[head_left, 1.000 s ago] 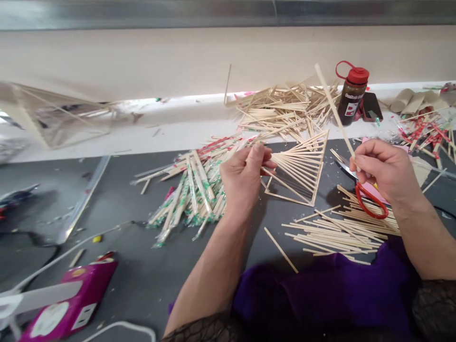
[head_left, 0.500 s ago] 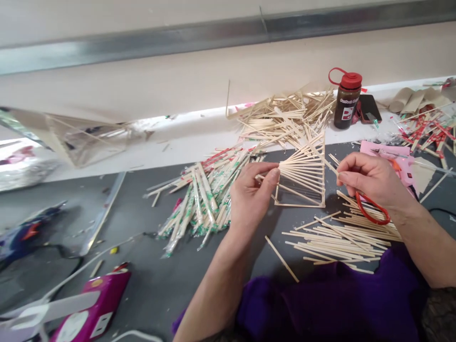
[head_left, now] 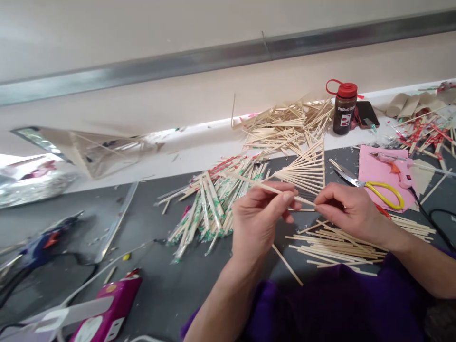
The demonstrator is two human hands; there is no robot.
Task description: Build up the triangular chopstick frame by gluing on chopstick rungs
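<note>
A thin wooden stick (head_left: 265, 186) is held slantwise between my hands, above a fan-shaped frame of glued sticks (head_left: 302, 170) on the grey table. My left hand (head_left: 261, 211) grips it near the middle between thumb and fingers. At its right end, my right hand (head_left: 351, 209) pinches the tip. The lower part of the fan frame is hidden behind my hands. Scissors (head_left: 383, 192) with a yellow handle loop lie just beyond my right hand, and a bit of red shows beside my wrist. Loose sticks (head_left: 338, 244) are spread below my hands.
Wrapped chopsticks (head_left: 210, 204) lie left of my hands. Behind are a heap of sticks (head_left: 292, 121), a red-capped bottle (head_left: 345, 109) and a phone (head_left: 367, 115). A glue gun (head_left: 399, 168) rests on pink material. Further left are a blue tool (head_left: 42, 244) and a magenta power strip (head_left: 110, 308).
My right hand has moved left and down to the stick's end, uncovering the scissors' yellow handle. My left hand has let go of the fan frame and now holds the stick.
</note>
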